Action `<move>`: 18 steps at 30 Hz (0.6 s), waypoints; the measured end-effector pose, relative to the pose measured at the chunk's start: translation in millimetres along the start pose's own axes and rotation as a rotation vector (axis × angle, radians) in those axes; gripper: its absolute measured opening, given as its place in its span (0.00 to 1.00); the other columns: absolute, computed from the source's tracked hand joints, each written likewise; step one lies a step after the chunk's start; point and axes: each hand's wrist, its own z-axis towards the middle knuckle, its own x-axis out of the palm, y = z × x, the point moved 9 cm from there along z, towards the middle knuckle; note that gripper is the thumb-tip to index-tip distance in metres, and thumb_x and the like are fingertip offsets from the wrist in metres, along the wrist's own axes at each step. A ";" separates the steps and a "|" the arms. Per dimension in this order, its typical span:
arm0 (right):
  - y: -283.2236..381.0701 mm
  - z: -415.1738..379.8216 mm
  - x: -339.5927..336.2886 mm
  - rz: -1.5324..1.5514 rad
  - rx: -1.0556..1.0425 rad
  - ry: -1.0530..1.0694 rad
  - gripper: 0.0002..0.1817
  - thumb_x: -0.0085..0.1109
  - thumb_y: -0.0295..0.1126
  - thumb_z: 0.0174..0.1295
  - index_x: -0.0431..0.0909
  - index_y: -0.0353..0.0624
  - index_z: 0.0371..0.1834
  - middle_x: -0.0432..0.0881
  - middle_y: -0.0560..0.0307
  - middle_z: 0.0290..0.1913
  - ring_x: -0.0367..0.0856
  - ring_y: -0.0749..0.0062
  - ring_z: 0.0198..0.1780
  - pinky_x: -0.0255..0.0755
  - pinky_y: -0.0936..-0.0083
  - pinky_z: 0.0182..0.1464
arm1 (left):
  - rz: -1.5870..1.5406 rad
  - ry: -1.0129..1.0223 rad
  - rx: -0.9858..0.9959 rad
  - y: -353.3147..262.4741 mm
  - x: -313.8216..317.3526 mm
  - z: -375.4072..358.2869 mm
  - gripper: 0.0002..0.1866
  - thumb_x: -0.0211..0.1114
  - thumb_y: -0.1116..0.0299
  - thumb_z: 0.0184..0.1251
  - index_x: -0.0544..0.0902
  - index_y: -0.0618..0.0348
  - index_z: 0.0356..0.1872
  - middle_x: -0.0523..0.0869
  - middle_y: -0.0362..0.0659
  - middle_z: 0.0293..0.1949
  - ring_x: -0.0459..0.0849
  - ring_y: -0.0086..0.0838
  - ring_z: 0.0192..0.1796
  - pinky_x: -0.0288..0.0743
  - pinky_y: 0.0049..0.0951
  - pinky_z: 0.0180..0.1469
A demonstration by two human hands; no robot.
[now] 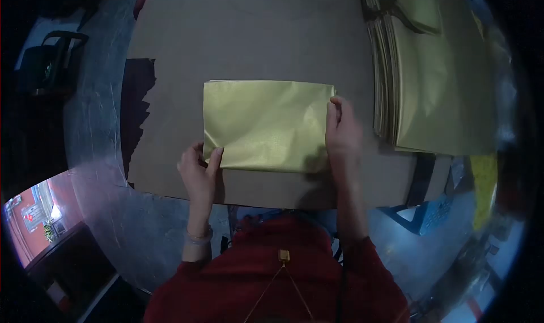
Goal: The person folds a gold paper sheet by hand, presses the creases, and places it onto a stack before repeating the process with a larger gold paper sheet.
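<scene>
A flat rectangular gold-coloured sheet (260, 124), with a thin pale edge showing along its top, lies on the brown board. My left hand (201, 167) pinches its lower left corner, thumb on top and fingers at the edge. At the right edge is my right hand (341, 127), its fingers closed on the sheet near the upper right corner. Creases run across the gold surface, mainly near the lower left corner and the right side.
Stacks of larger gold sheets (428, 90) lie at the right of the brown board (255, 34). A dark torn patch (136, 107) marks the board's left side. Below its right front edge is a blue plastic object (428, 215). A dark monitor-like object (73, 272) stands lower left.
</scene>
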 end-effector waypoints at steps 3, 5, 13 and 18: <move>-7.0 -0.6 5.8 -0.045 0.053 0.063 0.11 0.51 0.37 0.69 0.75 0.50 0.50 0.83 0.50 0.44 0.83 0.53 0.42 0.75 0.59 0.40 | -0.002 -0.007 -0.054 4.4 0.6 -2.2 0.19 0.72 0.59 0.58 0.79 0.61 0.44 0.78 0.43 0.31 0.73 0.34 0.33 0.65 0.33 0.42; -1.0 -5.6 0.4 0.011 -0.110 -0.071 0.10 0.49 0.34 0.68 0.76 0.51 0.49 0.84 0.52 0.42 0.83 0.51 0.41 0.75 0.59 0.39 | -0.031 -0.016 -0.050 4.6 2.2 -2.1 0.19 0.73 0.60 0.58 0.79 0.61 0.44 0.78 0.43 0.31 0.72 0.33 0.33 0.65 0.33 0.41; -1.1 -11.8 -1.2 -0.040 -0.148 -0.108 0.09 0.47 0.30 0.67 0.77 0.49 0.46 0.84 0.52 0.38 0.82 0.51 0.37 0.74 0.59 0.38 | -0.076 -0.038 -0.060 -4.4 0.3 -4.6 0.17 0.72 0.63 0.58 0.80 0.61 0.43 0.77 0.41 0.31 0.70 0.30 0.33 0.65 0.31 0.39; -1.7 -11.5 -1.0 -0.053 -0.151 -0.138 0.10 0.47 0.29 0.66 0.77 0.50 0.46 0.83 0.50 0.36 0.81 0.50 0.34 0.74 0.58 0.36 | 0.030 -0.096 -0.001 -6.6 -0.9 -7.0 0.17 0.72 0.64 0.58 0.80 0.61 0.44 0.76 0.40 0.30 0.70 0.29 0.33 0.66 0.32 0.39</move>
